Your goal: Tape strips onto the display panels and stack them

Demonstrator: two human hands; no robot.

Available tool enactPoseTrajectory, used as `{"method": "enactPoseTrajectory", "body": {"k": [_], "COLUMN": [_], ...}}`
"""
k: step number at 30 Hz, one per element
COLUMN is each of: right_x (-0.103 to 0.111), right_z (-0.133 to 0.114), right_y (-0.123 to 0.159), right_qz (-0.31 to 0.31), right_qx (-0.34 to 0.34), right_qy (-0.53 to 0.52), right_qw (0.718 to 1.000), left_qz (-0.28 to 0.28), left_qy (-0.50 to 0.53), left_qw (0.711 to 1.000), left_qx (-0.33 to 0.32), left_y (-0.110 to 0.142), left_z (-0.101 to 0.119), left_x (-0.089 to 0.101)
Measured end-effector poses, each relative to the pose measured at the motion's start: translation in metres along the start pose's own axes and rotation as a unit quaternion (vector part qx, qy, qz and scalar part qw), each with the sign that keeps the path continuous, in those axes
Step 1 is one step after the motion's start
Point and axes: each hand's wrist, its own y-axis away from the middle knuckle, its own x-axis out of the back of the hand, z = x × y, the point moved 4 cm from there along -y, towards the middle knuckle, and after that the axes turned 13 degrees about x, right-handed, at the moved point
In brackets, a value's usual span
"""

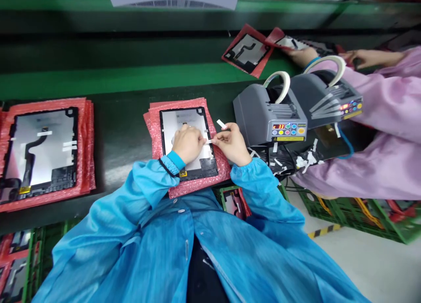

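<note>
A tablet back panel (184, 119) with a black frame lies on pink bubble wrap (197, 184) in front of me. My left hand (188, 143) rests curled on the panel, fingertips pressed on a small white tape strip (208, 141) at the panel's right edge. My right hand (232, 141) pinches the other end of that strip. A second white tape strip (221, 123) sticks up from my right hand's fingers. Other tape pieces are stuck on the panel.
Two grey tape dispensers (272, 114) (329, 99) stand to the right. A second panel on a pink stack (42, 149) lies at left. A co-worker in a pink sleeve (388, 114) handles red-wrapped panels (248, 51) on the green belt. Green crates (362, 215) sit below.
</note>
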Motion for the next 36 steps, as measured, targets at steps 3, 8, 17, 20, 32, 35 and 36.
{"method": "enactPoseTrajectory", "body": {"k": [3, 8, 17, 20, 32, 35, 36], "right_x": [-0.001, -0.001, 0.001, 0.001, 0.013, 0.015, 0.013], "right_z": [0.007, 0.008, 0.009, 0.008, 0.022, 0.005, -0.002], "right_y": [-0.004, -0.006, -0.010, -0.010, -0.007, -0.007, -0.007], "right_qz": [-0.006, -0.016, -0.028, -0.027, -0.009, -0.042, -0.063], "right_qx": [-0.013, -0.028, -0.033, -0.043, -0.050, 0.005, 0.021], "right_qy": [0.033, 0.049, 0.071, 0.072, 0.003, -0.005, -0.004], "right_qw": [0.999, 0.998, 0.997, 0.996, 0.999, 0.999, 0.998], "left_qz": [0.003, -0.003, 0.016, 0.017, 0.059, 0.064, 0.058], "left_qy": [-0.051, -0.051, -0.017, -0.027, -0.004, 0.062, 0.084], "left_qw": [0.999, 0.999, 0.999, 0.999, 0.998, 0.996, 0.994], "left_qx": [0.000, -0.014, -0.032, -0.031, 0.002, -0.017, -0.041], "left_y": [0.000, -0.004, -0.006, -0.007, -0.007, -0.017, -0.020], "left_z": [0.004, 0.002, -0.001, 0.000, -0.011, -0.018, -0.018], "left_x": [-0.005, -0.011, -0.015, -0.015, -0.005, 0.007, 0.011]}}
